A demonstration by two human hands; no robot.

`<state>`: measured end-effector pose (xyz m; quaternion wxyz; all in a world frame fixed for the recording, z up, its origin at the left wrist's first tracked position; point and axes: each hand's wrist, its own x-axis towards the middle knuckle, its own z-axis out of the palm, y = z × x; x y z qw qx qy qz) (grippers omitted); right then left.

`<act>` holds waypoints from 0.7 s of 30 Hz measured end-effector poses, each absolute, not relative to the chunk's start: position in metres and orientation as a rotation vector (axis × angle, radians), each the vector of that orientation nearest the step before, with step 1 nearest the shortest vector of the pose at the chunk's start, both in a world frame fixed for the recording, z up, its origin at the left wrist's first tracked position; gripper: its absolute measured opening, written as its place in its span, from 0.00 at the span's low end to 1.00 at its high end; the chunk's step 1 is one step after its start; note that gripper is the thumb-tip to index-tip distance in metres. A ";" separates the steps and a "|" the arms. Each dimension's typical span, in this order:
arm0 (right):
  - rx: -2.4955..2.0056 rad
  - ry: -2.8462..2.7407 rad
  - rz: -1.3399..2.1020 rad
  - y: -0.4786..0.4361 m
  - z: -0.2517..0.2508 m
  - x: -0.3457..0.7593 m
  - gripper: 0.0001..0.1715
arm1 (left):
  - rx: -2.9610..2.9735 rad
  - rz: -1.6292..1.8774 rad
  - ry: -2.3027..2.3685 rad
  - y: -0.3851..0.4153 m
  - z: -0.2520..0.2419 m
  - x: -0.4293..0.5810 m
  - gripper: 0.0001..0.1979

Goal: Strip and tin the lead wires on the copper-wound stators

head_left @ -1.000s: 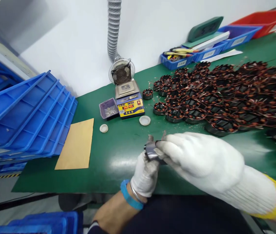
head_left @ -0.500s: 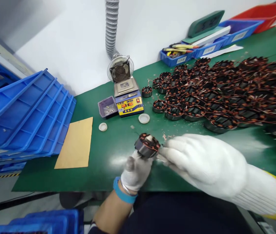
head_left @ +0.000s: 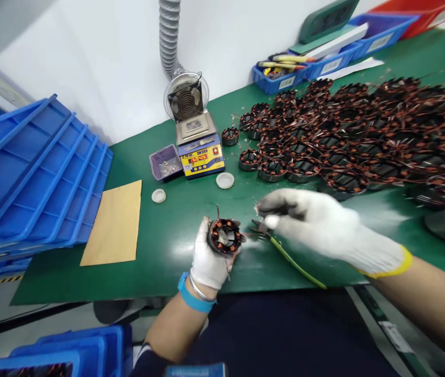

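Note:
My left hand (head_left: pixel 209 262), in a white glove, grips a black ring-shaped part with copper windings (head_left: pixel 225 236) above the front of the table. A thin wire sticks up from the part's rim. To its right, my right hand (head_left: pixel 308 217), also gloved, hangs over the table with thumb and fingertips close together; what they pinch, if anything, is too small to make out. Pliers with green handles (head_left: pixel 291 262) lie on the table just below it, their jaws pointing toward the wound part.
Many wound rings (head_left: pixel 348 180) cover the right side of the green table (head_left: pixel 167 225). A yellow-fronted heating unit (head_left: pixel 202 159), a purple tray (head_left: pixel 153 165) and two small lids stand mid-back. Brown card (head_left: pixel 112 225) and stacked blue crates (head_left: pixel 49 173) are at left.
My right hand has pulled back from the wound part, and the green-handled pliers now show on the table. My left hand has tilted the part so its opening faces up toward the camera.

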<state>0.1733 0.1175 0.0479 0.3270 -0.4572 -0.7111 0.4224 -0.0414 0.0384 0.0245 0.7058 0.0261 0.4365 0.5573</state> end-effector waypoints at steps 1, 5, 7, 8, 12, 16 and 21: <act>-1.170 -1.957 1.113 0.114 0.039 0.173 0.22 | 0.053 1.264 0.977 0.040 0.026 -0.042 0.23; -1.051 -2.227 0.838 0.098 0.012 0.167 0.25 | 0.012 1.314 1.004 0.043 0.032 -0.038 0.21; -0.962 -2.295 0.592 0.095 0.007 0.164 0.17 | -0.006 1.306 1.004 0.044 0.036 -0.036 0.22; -0.905 -2.321 0.460 0.095 0.007 0.163 0.13 | -0.017 1.306 0.999 0.044 0.038 -0.035 0.22; -0.684 -2.391 0.023 0.096 0.016 0.165 0.14 | -0.058 1.299 0.987 0.043 0.044 -0.033 0.25; -0.603 -2.404 -0.228 0.096 0.032 0.165 0.17 | -0.053 1.290 0.943 0.040 0.045 -0.033 0.26; -0.604 -2.433 -0.535 0.094 0.048 0.159 0.20 | -0.045 1.297 0.807 0.037 0.039 -0.036 0.25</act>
